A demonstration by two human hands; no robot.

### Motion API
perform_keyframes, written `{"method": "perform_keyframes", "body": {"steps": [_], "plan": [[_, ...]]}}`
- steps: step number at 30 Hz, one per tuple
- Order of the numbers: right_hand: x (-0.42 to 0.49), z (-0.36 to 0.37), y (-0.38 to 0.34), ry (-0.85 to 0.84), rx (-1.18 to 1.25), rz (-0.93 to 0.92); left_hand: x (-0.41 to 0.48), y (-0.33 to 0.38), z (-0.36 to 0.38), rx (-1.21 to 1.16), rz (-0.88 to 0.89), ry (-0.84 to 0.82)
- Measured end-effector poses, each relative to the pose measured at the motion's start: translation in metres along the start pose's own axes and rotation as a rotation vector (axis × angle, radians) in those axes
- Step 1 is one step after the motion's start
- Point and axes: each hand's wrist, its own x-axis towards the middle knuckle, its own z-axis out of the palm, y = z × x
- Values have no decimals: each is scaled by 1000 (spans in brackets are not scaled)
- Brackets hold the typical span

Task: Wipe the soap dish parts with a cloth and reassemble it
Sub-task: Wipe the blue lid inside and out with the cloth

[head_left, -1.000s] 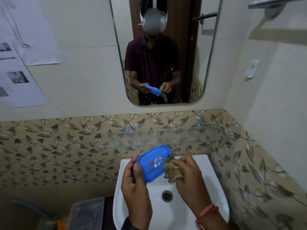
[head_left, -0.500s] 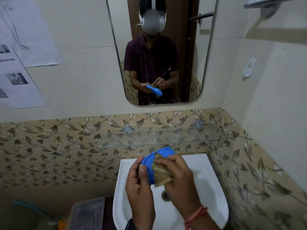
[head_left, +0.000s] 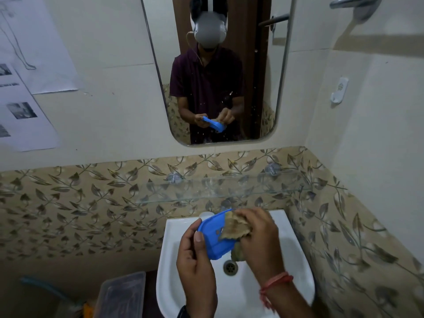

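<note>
- Two hands work above the white sink (head_left: 291, 260), and a single blue soap dish part (head_left: 213, 245), the slotted one, is tilted between them, straight up at twelve o'clock from the drain (head_left: 230, 267).
- The left hand (head_left: 195, 267) grips the part at its eight o'clock edge, with the thumb lying on the upper face and the fingers curled underneath.
- The right hand (head_left: 259, 237) clutches a bunched tan cloth (head_left: 232, 227) and presses it onto the part's two o'clock end. A tail of cloth hangs below the part's four o'clock side.
- Judged from this, the step in hand is the wiping of this one part. Reassembly has not begun.
- No other piece of the dish shows anywhere in view, so I cannot tell where it lies or whether it has been wiped.
- The next move likely calls for dragging the cloth from two o'clock toward eight o'clock, across the slots, while the left hand steadies the part against that push.
- The underside probably needs a flip and a pass as well, which means shifting the left-hand grip without dropping the part into the sink.
- A glass shelf (head_left: 218, 191) runs along the wall at twelve o'clock from the hands, and a clear plastic box (head_left: 121, 294) sits at eight o'clock from the sink.
</note>
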Motion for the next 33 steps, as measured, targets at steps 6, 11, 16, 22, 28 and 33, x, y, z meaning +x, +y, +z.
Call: {"method": "perform_keyframes", "body": {"steps": [6, 11, 16, 22, 28, 33], "plan": [[-24, 7, -29, -41, 64, -127, -2, 2, 4, 50, 37, -42], [-13, -2, -9, -21, 37, -76, -1, 10, -2, 106, 97, -66], [0, -10, -2, 79, 9, 10, -1, 9, 3, 143, 120, -118], [-24, -5, -15, -23, 150, -78, -2, 11, 2, 206, 199, -149], [-3, -10, -3, 161, 107, 57, -1, 14, 6, 210, 196, -167], [-27, 1, -19, -37, 211, -113, 3, 10, 0, 181, 156, -167]]}}
